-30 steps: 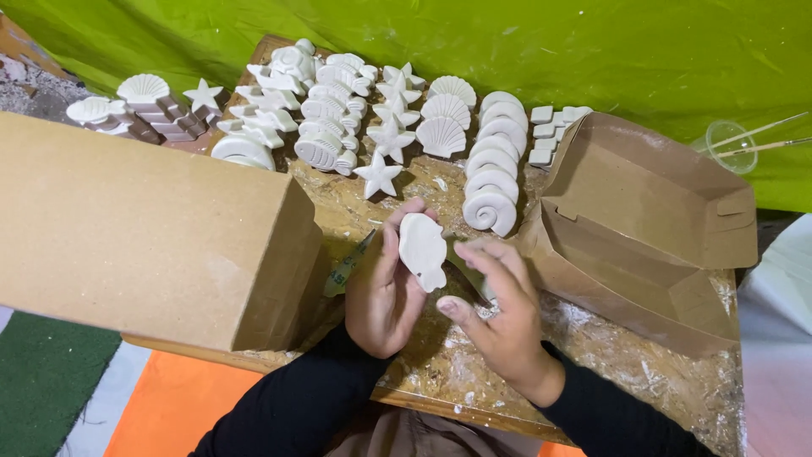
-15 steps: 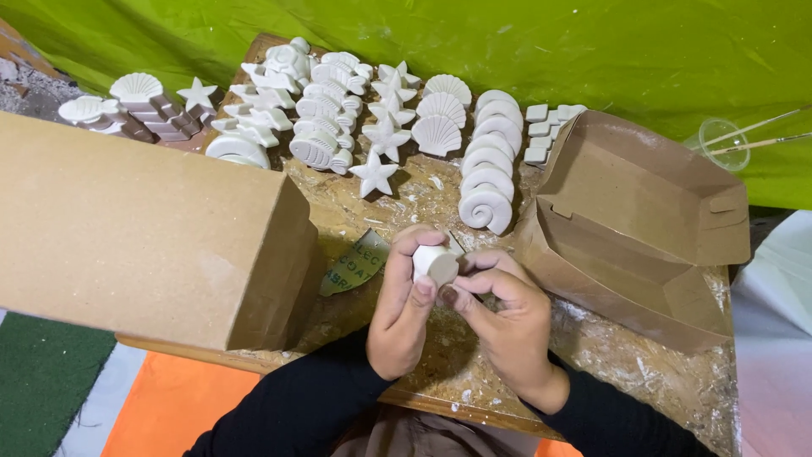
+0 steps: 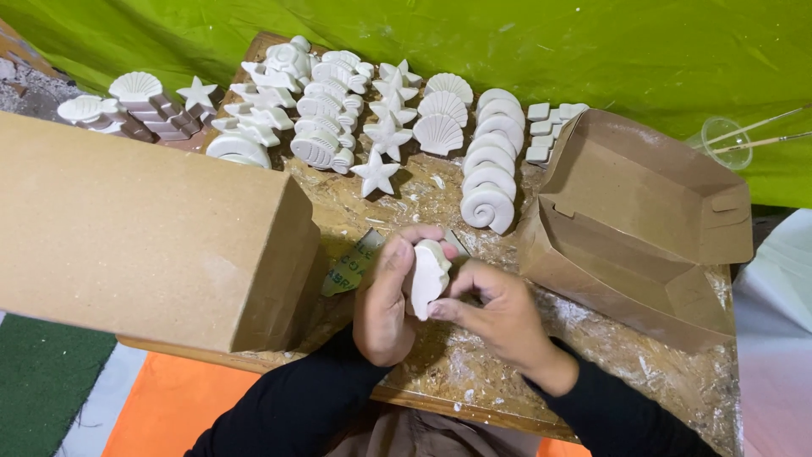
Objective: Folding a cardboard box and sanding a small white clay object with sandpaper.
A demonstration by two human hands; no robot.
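Observation:
My left hand (image 3: pixel 385 300) grips a small white plaster cast (image 3: pixel 427 278) by its upper end, thumb and fingers wrapped over it. My right hand (image 3: pixel 499 313) pinches the cast's lower edge with fingertips, thumb against its side. The piece is held edge-on just above the dusty wooden board (image 3: pixel 474 372). Beyond the hands, rows of white plaster shapes lie on the board: spiral shells (image 3: pixel 489 182), scallop shells (image 3: pixel 438 134), stars (image 3: pixel 375 173) and ridged pieces (image 3: pixel 320 148).
A closed brown cardboard box (image 3: pixel 135 233) fills the left. An open cardboard box (image 3: pixel 639 228) stands at the right. More casts on stepped brown blocks (image 3: pixel 148 114) sit far left. A clear cup with brushes (image 3: pixel 719 140) rests on green cloth (image 3: pixel 524 42).
The cast showed its broad shell face a second ago; both hands have turned it, and now it is held edge-on, slightly lower and nearer to me.

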